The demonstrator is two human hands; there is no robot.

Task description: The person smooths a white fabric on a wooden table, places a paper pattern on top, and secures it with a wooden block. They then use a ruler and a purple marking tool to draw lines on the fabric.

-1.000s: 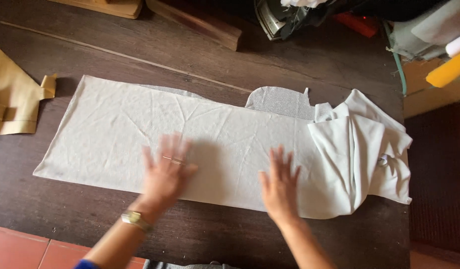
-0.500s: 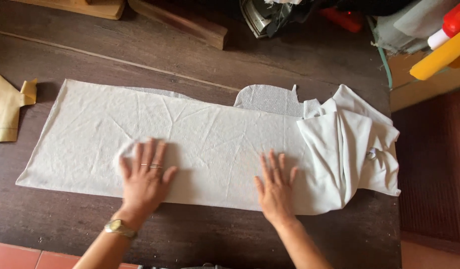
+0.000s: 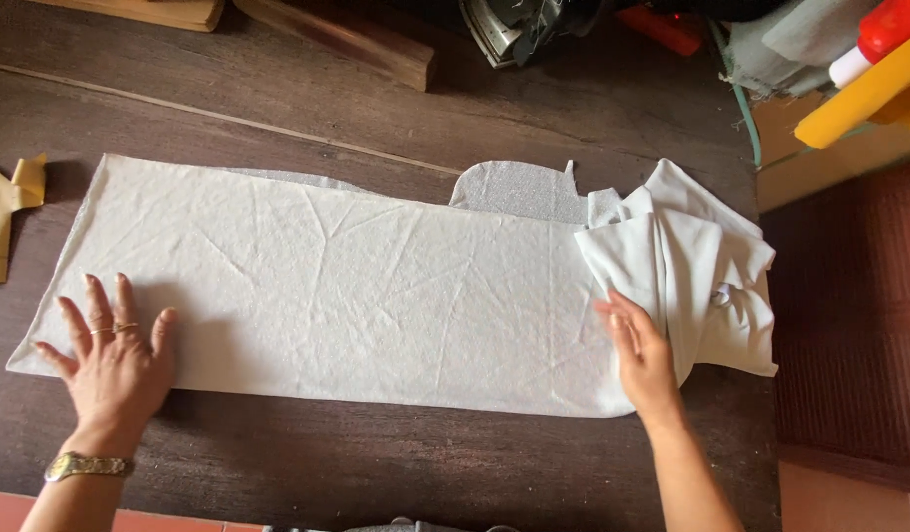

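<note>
White cloth (image 3: 376,296) lies flat along the dark wooden table (image 3: 396,463), long axis left to right. Left hand (image 3: 115,360) rests palm down, fingers spread, on the cloth's near left corner; it grips nothing. Ring on one finger, gold watch (image 3: 85,465) at the wrist. Right hand (image 3: 644,357) lies flat, fingers extended, at the cloth's right end, fingertips touching the edge of a bunched, folded heap of the same cloth (image 3: 701,276); no grasp.

Surroundings: grey textured piece (image 3: 519,189) shows from under the cloth's far edge. Tan paper piece (image 3: 6,212) at the table's left edge, apart from the cloth. Wooden block (image 3: 341,39) and an iron (image 3: 514,30) along the far side. Yellow and red item (image 3: 869,79) at far right.
</note>
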